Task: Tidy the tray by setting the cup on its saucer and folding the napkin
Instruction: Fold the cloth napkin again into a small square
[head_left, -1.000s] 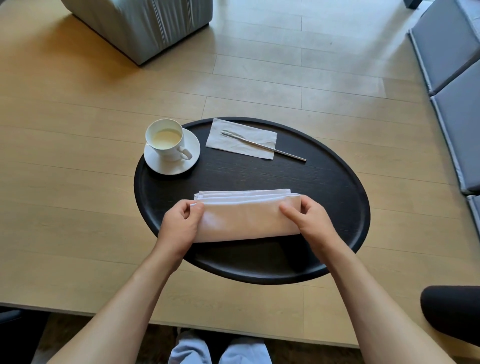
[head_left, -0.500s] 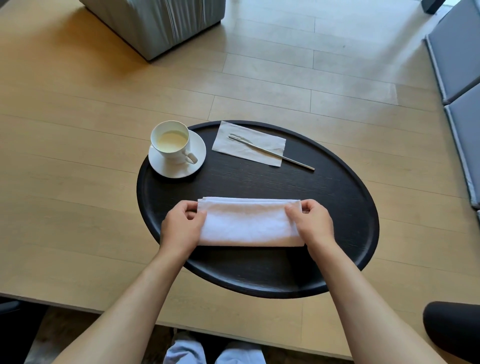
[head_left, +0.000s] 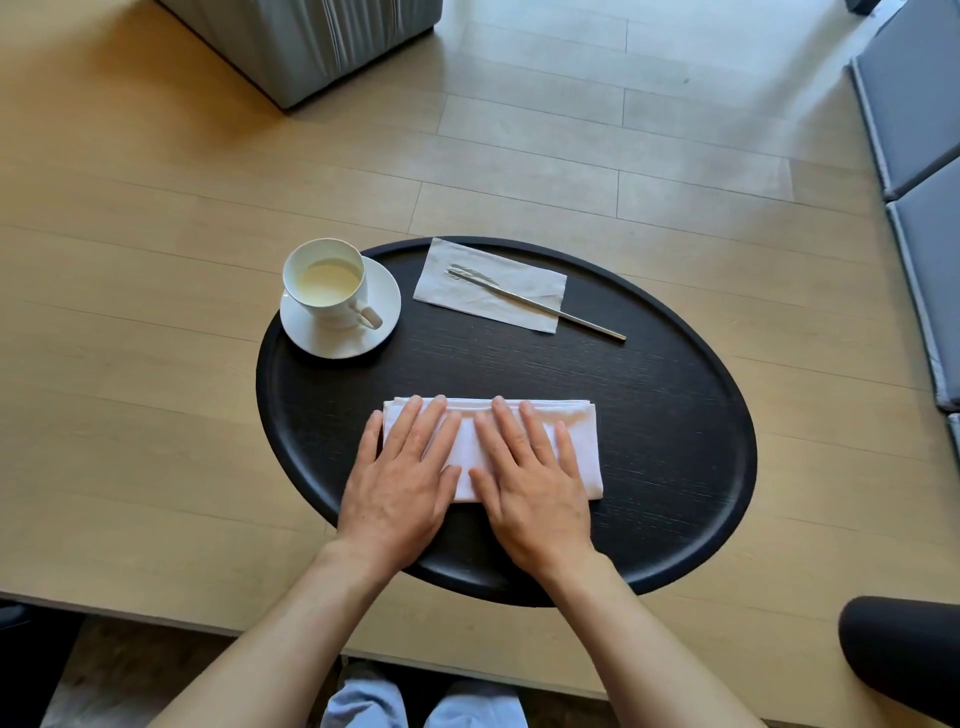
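Wooden table (head_left: 156, 270) bears tray (head_left: 675, 415); left hand (head_left: 400, 483) and right hand (head_left: 535, 488) press flat, fingers spread, on folded napkin (head_left: 582, 447).

The left hand (head_left: 400, 480) and the right hand (head_left: 530, 486) lie flat on the folded white napkin (head_left: 579, 441) and hide most of it. The tines of the fork (head_left: 537, 303) are too small to count. The picture's edges cut off the grey pouf (head_left: 311, 41), the grey cushions (head_left: 914, 156) and the dark rounded object (head_left: 904, 660).
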